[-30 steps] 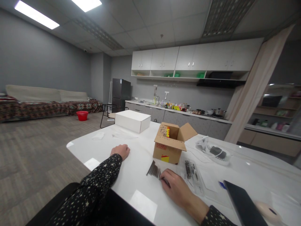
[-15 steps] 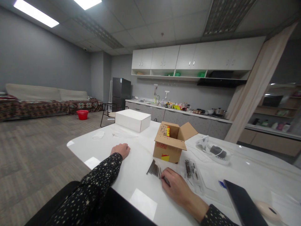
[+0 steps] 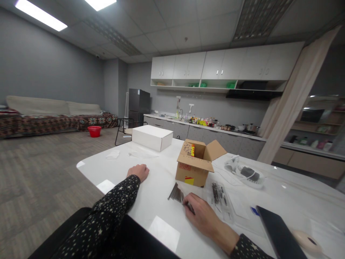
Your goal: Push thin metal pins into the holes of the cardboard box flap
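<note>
A row of long, thin, dark metal nails (image 3: 176, 193) lies fanned side by side on the white table (image 3: 161, 172). My right hand (image 3: 198, 212) rests at the right end of this row. Its thumb and fingers are pinched, and a dark nail shows partly between them. To the right of that hand lies a clear plastic case (image 3: 228, 205) with several metal bits (image 3: 219, 194) in it. An opened cardboard box (image 3: 191, 176) stands just behind the nails. On the left, my left hand (image 3: 138, 172) rests on the tabletop, its fingers curled in, apart from the nails.
A white box (image 3: 152, 138) stands at the back left, near crumpled clear plastic (image 3: 141, 154). On the right are a white device with a cable (image 3: 250, 176), a dark tablet-like slab (image 3: 280, 230) and a beige rounded object (image 3: 306, 241). A chair (image 3: 124, 129) is beyond the table.
My right hand has shifted very slightly to the left, closer over the end of the nail row. The left hand has stayed in place.
</note>
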Available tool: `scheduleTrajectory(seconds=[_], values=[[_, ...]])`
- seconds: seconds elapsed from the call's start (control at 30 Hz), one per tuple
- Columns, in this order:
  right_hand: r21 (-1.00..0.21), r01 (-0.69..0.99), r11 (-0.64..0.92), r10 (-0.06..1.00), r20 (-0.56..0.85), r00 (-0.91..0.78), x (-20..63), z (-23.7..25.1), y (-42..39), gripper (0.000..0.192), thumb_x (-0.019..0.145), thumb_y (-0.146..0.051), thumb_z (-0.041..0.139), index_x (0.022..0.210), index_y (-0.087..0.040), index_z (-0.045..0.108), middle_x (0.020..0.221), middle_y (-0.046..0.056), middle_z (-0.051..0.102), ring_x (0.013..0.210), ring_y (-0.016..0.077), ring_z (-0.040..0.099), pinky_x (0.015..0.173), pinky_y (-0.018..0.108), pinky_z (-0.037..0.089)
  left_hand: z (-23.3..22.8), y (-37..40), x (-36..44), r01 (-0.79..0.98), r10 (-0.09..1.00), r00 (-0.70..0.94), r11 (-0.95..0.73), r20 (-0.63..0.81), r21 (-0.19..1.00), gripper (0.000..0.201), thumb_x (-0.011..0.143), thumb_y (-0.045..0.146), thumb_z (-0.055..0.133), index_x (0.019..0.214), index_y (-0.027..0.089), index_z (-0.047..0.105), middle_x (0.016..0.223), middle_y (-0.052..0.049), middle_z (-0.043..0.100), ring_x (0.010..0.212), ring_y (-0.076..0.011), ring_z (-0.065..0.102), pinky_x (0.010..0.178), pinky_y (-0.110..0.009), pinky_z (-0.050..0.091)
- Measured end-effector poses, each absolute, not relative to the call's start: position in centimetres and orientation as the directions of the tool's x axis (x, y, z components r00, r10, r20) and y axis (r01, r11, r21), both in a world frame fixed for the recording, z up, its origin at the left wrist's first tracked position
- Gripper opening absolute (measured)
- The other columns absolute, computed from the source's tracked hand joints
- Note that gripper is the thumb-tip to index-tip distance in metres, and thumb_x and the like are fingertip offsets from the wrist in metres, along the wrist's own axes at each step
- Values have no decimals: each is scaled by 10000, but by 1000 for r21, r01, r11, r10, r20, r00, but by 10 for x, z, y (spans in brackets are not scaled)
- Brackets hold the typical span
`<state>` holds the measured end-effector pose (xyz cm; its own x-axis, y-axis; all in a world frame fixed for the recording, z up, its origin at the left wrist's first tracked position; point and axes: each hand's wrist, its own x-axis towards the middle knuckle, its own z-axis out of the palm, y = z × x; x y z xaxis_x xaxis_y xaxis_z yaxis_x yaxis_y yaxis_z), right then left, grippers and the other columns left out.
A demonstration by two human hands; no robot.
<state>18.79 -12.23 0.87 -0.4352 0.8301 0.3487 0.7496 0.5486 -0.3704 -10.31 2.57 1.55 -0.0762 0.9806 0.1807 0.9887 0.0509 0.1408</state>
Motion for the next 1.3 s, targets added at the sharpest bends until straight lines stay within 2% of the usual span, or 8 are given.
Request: scheduleTrajectory(seconds=[0.4,1.3], values=[[-413,734,539,838,352,-417,188,7,-120,183,812,-61,453,863,-194,567,883,38,628,823,163,598,754,281,470,19,24,-102,987,981,-89,64,170,146,415,859,386,336,989,191,679,1016,-161,697,951,-313,648,792,-406,466],[-389,754,529,842,354,-408,184,9,-117,179,831,-48,458,856,-192,562,887,33,634,817,157,601,750,269,464,19,24,-101,991,982,-82,61,168,122,425,869,391,320,1000,199,675,1016,-153,695,949,-295,651,788,-395,471]])
